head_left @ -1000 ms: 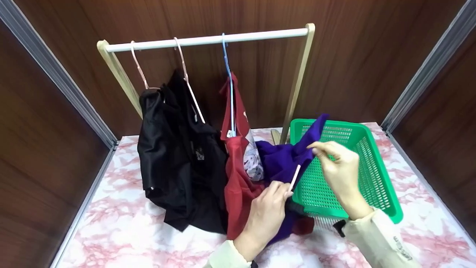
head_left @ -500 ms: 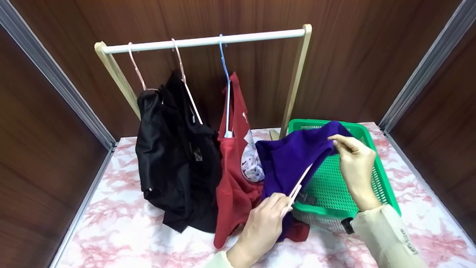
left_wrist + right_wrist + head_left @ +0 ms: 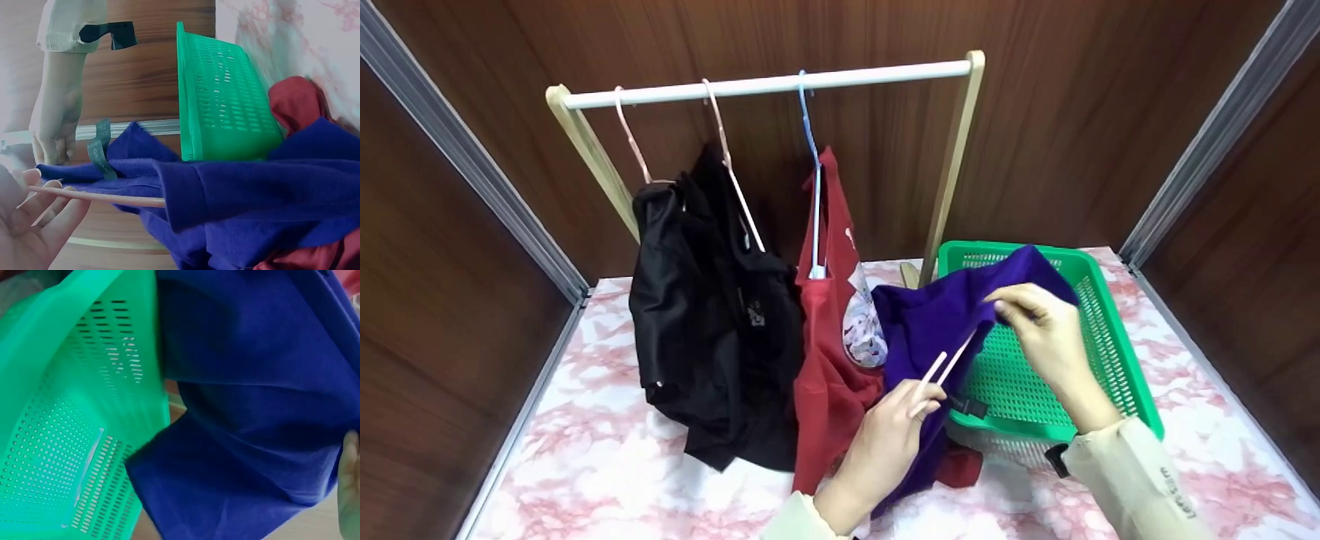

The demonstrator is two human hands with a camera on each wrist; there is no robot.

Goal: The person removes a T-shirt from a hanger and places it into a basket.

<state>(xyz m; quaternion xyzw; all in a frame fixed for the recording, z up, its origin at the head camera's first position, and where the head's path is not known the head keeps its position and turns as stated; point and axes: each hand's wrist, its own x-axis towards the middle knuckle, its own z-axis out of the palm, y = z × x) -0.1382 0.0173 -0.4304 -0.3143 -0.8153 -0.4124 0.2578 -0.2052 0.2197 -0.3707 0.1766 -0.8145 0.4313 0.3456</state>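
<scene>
In the head view my left hand (image 3: 885, 439) holds a pale pink hanger (image 3: 934, 373) low in front of the rack. One end of the hanger reaches into the opening of a purple garment (image 3: 934, 319); the left wrist view shows the hanger's thin bar (image 3: 121, 198) running under the fabric. With thumb and fingertips my right hand (image 3: 1044, 330) pinches the garment's upper edge, over the green basket. A dark label (image 3: 101, 152) dangles from that edge. In the right wrist view the purple cloth (image 3: 253, 439) hangs spread beside the basket.
Behind stands a rack with a white rail (image 3: 877, 76). Two black garments (image 3: 682, 300) and a red garment (image 3: 832, 337) hang from it on hangers. The green basket (image 3: 1136, 390) sits at the right, with a bit of red cloth (image 3: 960, 465) at its near left corner.
My right hand swung right, spreading the purple garment over the basket, then came back left and slightly down. My left hand shifted slightly left and down with the hanger.
</scene>
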